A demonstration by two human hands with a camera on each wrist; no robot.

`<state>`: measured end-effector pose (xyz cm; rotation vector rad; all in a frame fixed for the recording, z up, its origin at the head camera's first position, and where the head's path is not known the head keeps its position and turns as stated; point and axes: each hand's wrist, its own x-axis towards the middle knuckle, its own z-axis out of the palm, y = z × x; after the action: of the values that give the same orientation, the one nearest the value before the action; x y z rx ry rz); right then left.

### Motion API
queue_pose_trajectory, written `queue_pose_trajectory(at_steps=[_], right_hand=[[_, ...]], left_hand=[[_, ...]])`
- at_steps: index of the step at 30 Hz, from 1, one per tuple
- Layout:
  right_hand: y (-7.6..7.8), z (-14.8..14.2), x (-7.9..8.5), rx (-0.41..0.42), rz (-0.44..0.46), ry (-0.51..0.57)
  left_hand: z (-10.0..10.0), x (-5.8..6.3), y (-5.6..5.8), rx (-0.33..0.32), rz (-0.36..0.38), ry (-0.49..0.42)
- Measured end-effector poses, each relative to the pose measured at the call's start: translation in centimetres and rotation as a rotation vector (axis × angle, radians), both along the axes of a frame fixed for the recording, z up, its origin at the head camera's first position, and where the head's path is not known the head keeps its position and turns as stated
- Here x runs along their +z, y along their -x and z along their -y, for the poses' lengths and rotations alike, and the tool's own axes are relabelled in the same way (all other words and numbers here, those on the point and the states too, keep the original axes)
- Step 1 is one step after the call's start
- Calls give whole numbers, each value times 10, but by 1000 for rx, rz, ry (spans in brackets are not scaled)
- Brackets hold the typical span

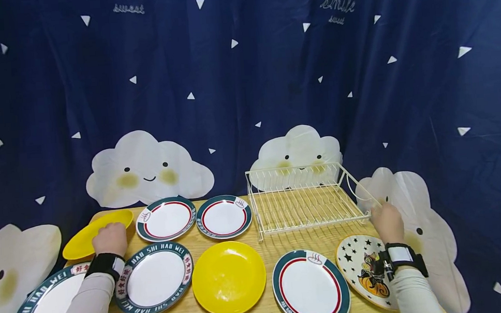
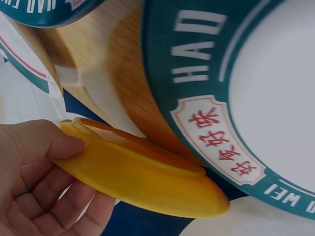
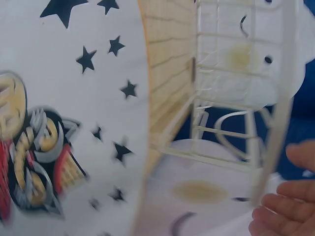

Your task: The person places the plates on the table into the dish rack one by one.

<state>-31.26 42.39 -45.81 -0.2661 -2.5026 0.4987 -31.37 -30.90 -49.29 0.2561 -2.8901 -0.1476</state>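
Observation:
My left hand point(image 1: 110, 240) grips the edge of a yellow plate point(image 1: 83, 234) at the table's far left. In the left wrist view the thumb lies on the tilted plate's outside, and its face is mostly hidden. At the front right corner of a cream wire dish rack point(image 1: 308, 188) is my right hand point(image 1: 387, 222). The right wrist view shows a gap between its thumb and loosely bent fingers point(image 3: 290, 201), close to a rack bar; contact is hard to tell. Below that hand lies a round plate with black stars and a pumpkin picture point(image 1: 358, 265).
Two small green-rimmed plates point(image 1: 167, 219) point(image 1: 224, 217) lie at the back. Two lettered plates point(image 1: 154, 279) point(image 1: 47, 306) lie at the left. A second yellow plate point(image 1: 229, 278) and a red-ringed plate point(image 1: 309, 288) lie in front. A blue curtain point(image 1: 227, 80) hangs behind.

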Motion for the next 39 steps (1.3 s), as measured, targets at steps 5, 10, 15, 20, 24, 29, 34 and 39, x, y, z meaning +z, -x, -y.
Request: queue_pose_trajectory(at_steps=[5,10,15,20,24,29,34,39], right_hand=[[11,-12,-14,-123,37,192],[15,-7,-18,-217,-53,297],[17,-3,-20,-248,-133,278],[20,-2,-19,-252,-147,274],[19,-3,-20,-269,-137,293],[19,-3,-20,-274,-147,300],[19,-3,-23,-266,-168,291],[19,-2,-24,-266,-184,289]], left_hand=[[4,-2,-8,1,-44,8],[7,-1,-18,-2,-81,12],[10,0,-28,-12,-150,44],[8,5,-36,-47,-283,62],[4,14,-41,-87,-372,67],[-2,30,-50,-135,-409,69],[-7,35,-56,-179,-439,71],[-16,44,-62,-241,-512,99]])
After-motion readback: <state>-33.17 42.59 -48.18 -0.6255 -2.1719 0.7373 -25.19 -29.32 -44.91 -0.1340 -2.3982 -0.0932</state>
